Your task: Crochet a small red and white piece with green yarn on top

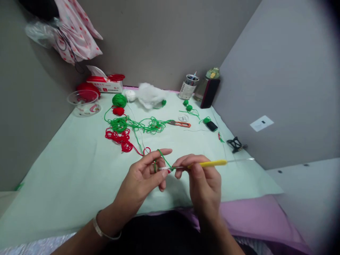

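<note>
My left hand (146, 173) pinches a small crochet piece (165, 169), white with some red and green, between thumb and fingers. Green yarn (165, 158) runs over its raised index finger down to the piece. My right hand (203, 177) is closed round the yellow handle of a crochet hook (212, 163). The hook's metal shaft reaches left to the piece, where its tip is partly hidden by my left fingers. Loose green yarn (154, 124) and red yarn (119, 137) lie tangled beyond my hands, with strands leading to my left hand.
Orange-handled snips (180, 124) lie at the tangle's right end. Behind are a green yarn ball (119, 100), white stuffing (150, 95), a clear tub (84, 103) and a tissue box (106, 84). A can (188, 86), a phone (210, 93) and a black clip (237, 144) stand or lie right.
</note>
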Action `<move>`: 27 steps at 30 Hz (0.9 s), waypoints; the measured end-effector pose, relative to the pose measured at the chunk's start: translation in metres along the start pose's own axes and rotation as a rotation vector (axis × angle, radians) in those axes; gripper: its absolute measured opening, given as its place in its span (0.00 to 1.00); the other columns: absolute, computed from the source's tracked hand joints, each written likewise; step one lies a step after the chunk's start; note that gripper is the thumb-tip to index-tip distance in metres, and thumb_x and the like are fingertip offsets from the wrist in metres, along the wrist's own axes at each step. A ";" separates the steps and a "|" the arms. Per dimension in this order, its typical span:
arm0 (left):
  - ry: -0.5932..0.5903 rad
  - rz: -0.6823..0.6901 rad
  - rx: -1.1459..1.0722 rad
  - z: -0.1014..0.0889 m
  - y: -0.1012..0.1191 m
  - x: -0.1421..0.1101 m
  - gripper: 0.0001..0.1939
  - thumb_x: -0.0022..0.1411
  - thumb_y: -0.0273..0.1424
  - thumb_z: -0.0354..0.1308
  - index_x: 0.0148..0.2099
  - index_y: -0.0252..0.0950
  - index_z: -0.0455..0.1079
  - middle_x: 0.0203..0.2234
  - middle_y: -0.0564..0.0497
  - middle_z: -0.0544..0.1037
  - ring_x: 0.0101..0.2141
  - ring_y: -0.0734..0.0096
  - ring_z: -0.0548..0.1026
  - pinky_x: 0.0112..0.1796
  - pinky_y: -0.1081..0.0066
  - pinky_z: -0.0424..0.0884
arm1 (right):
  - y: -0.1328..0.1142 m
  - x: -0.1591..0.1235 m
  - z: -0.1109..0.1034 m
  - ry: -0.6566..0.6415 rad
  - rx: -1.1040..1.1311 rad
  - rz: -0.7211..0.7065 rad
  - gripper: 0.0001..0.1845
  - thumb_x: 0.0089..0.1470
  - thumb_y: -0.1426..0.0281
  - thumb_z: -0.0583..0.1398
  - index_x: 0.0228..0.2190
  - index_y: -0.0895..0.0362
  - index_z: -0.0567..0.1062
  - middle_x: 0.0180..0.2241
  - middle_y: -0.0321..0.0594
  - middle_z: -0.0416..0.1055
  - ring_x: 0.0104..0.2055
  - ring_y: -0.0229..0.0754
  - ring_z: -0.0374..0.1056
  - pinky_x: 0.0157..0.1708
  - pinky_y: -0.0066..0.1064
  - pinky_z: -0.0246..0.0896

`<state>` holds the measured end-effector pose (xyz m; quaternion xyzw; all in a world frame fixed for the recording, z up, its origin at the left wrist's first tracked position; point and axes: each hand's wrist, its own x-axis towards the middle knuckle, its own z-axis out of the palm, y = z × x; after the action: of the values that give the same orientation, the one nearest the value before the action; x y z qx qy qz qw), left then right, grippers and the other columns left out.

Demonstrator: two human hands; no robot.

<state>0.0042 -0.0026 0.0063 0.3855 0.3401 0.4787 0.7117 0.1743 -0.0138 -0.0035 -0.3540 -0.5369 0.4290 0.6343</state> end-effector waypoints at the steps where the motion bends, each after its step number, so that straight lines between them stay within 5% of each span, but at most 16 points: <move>1: 0.010 0.013 0.016 0.000 0.000 0.000 0.19 0.63 0.30 0.71 0.57 0.43 0.81 0.32 0.56 0.74 0.25 0.81 0.74 0.29 0.78 0.73 | 0.000 -0.002 0.000 -0.010 -0.056 -0.035 0.13 0.73 0.69 0.56 0.42 0.52 0.81 0.39 0.37 0.80 0.33 0.36 0.75 0.37 0.31 0.72; 11: 0.180 0.296 0.292 0.004 -0.004 -0.003 0.16 0.61 0.23 0.70 0.50 0.43 0.85 0.33 0.53 0.77 0.36 0.75 0.77 0.40 0.79 0.75 | -0.003 -0.005 -0.002 -0.137 -0.442 -0.380 0.14 0.70 0.79 0.55 0.47 0.54 0.78 0.39 0.40 0.79 0.43 0.41 0.77 0.42 0.34 0.75; 13: 0.191 0.262 0.244 0.006 -0.007 -0.004 0.17 0.60 0.23 0.71 0.51 0.43 0.85 0.32 0.53 0.77 0.35 0.76 0.77 0.39 0.80 0.75 | 0.002 -0.007 -0.002 -0.147 -0.577 -0.464 0.14 0.69 0.79 0.57 0.49 0.54 0.78 0.41 0.41 0.79 0.43 0.41 0.77 0.42 0.34 0.76; 17: 0.121 0.015 -0.063 0.009 -0.005 -0.005 0.27 0.61 0.30 0.73 0.62 0.44 0.77 0.33 0.56 0.76 0.21 0.86 0.68 0.22 0.83 0.64 | 0.013 -0.013 0.001 -0.085 -0.850 -0.653 0.20 0.64 0.79 0.63 0.53 0.51 0.80 0.46 0.44 0.79 0.47 0.45 0.77 0.42 0.35 0.77; 21: 0.055 -0.177 -0.287 0.008 0.007 -0.002 0.24 0.61 0.30 0.74 0.59 0.35 0.79 0.30 0.56 0.74 0.15 0.95 0.54 0.17 0.84 0.52 | 0.009 -0.009 0.003 0.004 -0.543 -0.475 0.15 0.69 0.75 0.59 0.50 0.50 0.82 0.40 0.42 0.79 0.40 0.43 0.76 0.38 0.37 0.75; 24: 0.057 -0.132 -0.295 0.008 0.013 0.000 0.21 0.60 0.28 0.74 0.56 0.37 0.81 0.31 0.56 0.74 0.15 0.96 0.53 0.18 0.84 0.50 | 0.005 0.000 0.005 0.059 -0.192 -0.274 0.13 0.71 0.73 0.57 0.44 0.51 0.83 0.35 0.39 0.78 0.33 0.40 0.72 0.33 0.35 0.71; 27: 0.037 -0.106 -0.232 0.010 0.010 -0.001 0.20 0.60 0.31 0.75 0.55 0.42 0.83 0.33 0.56 0.74 0.16 0.95 0.59 0.18 0.84 0.52 | 0.004 0.006 0.007 0.029 -0.106 -0.183 0.11 0.70 0.72 0.59 0.41 0.52 0.83 0.37 0.40 0.79 0.36 0.40 0.73 0.35 0.33 0.71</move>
<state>0.0078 -0.0035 0.0200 0.2731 0.3152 0.4838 0.7694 0.1670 -0.0070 -0.0039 -0.3426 -0.5798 0.3350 0.6589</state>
